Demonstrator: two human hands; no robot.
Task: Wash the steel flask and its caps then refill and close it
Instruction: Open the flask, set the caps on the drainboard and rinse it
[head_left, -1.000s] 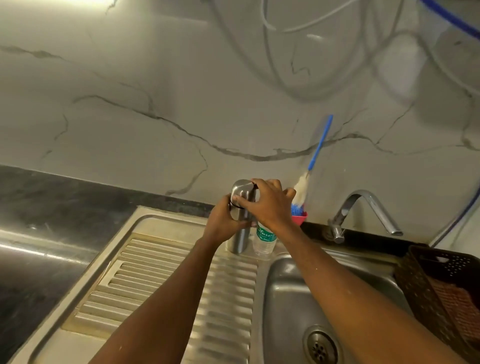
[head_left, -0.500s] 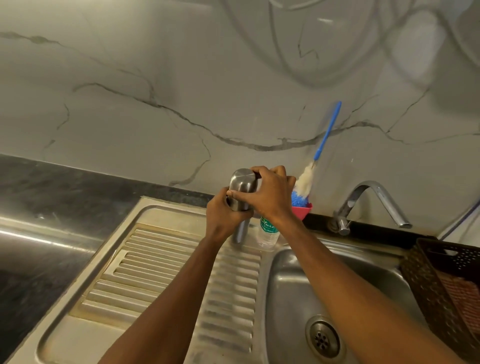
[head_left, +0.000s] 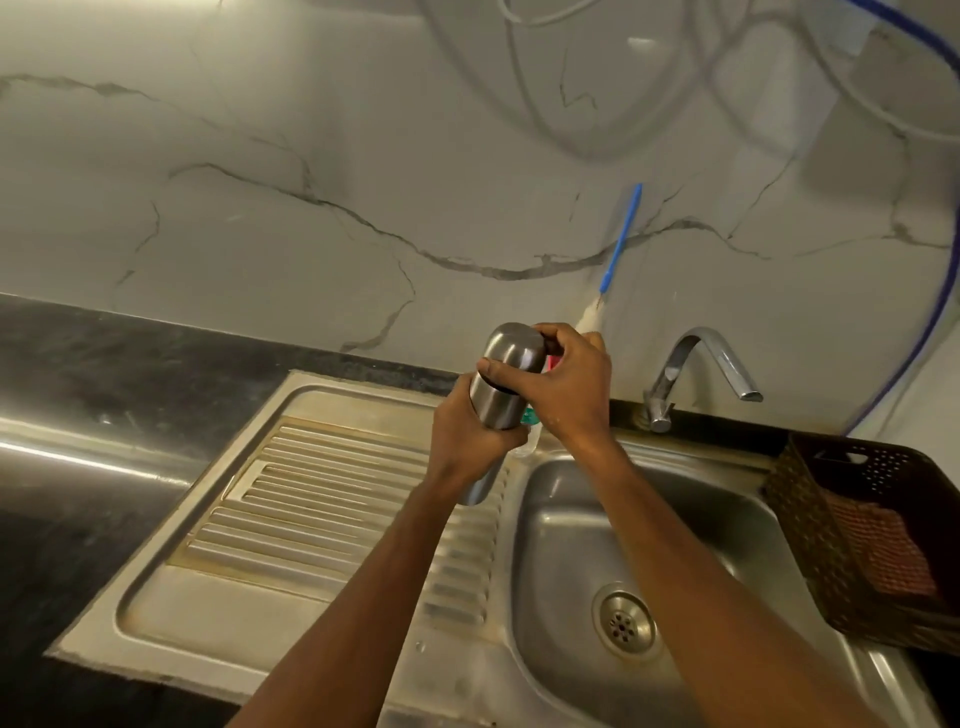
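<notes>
Two hands hold the steel flask (head_left: 497, 410): the left hand (head_left: 467, 436) wraps its body, while the right hand (head_left: 571, 387), just above, pinches the cap (head_left: 511, 347). The flask's long axis tilts, cap up-right, base down beside the left wrist.

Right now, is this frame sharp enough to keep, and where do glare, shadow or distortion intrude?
Head view: steel flask, left hand and right hand sharp; glare streak on the dark counter; looping shadows across the marble wall; wide-lens bowing at the edges; brush handle slightly smeared.
</notes>
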